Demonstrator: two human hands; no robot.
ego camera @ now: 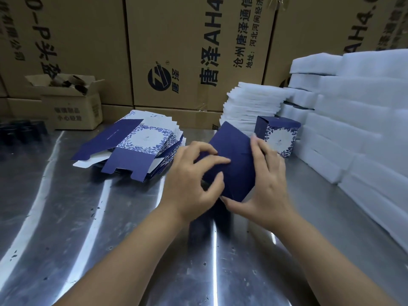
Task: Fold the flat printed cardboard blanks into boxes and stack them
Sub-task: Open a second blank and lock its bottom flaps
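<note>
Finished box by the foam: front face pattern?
The finished box has a white centre panel ringed by blue floral print, and a navy top. The head view shows it.

"唐泽AH4" and "沧州唐泽通信" on big brown carton [198, 51], "AH4" on right carton [357, 29]

Navy box [234, 160], blue-and-white floral blanks [141, 142], white foam sheets [357, 111], brown cartons [176, 51], silvery table [110, 228].
</note>
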